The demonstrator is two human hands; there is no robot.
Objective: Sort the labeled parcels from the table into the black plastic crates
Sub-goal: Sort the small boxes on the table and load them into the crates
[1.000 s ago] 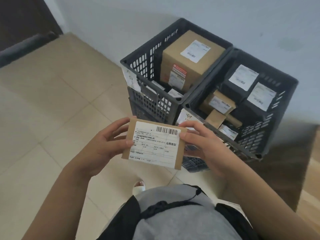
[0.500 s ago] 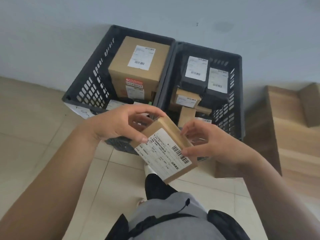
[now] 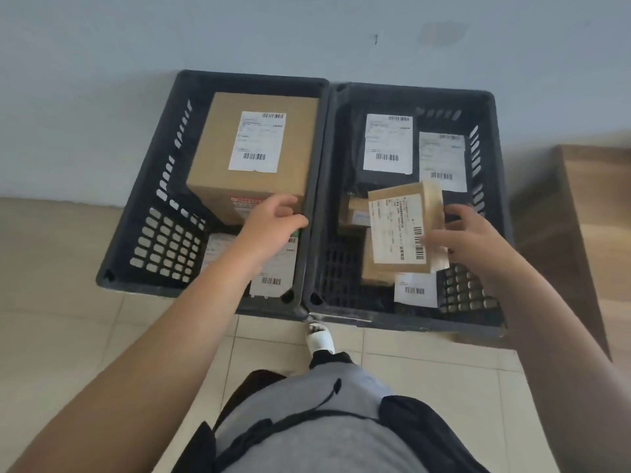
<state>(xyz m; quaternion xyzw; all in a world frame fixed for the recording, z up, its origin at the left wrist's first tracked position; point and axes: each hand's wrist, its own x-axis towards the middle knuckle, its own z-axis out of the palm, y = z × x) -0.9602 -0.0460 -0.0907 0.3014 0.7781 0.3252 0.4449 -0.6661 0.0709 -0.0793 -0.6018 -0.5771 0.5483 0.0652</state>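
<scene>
Two black plastic crates stand side by side against the wall: the left crate [image 3: 143, 213] and the right crate [image 3: 491, 206]. My right hand [image 3: 467, 237] pinches a flat brown parcel [image 3: 399, 230] with a white barcode label, held over the right crate. My left hand [image 3: 269, 223] hovers over the left crate with loosely spread fingers and holds nothing. A large cardboard box [image 3: 252, 155] fills the back of the left crate. Black bagged parcels [image 3: 355, 165] with white labels and small brown boxes [image 3: 355, 213] lie in the right crate.
A wooden piece of furniture [image 3: 587, 216] stands right of the crates. Flat labeled parcels [image 3: 273, 271] lie at the front of the left crate. Beige floor tiles [image 3: 68, 285] spread to the left, and my shoe [image 3: 319, 337] is just before the crates.
My left hand has let go of the brown parcel and moved over the left crate. My right hand has carried the parcel forward over the right crate. The camera has come closer.
</scene>
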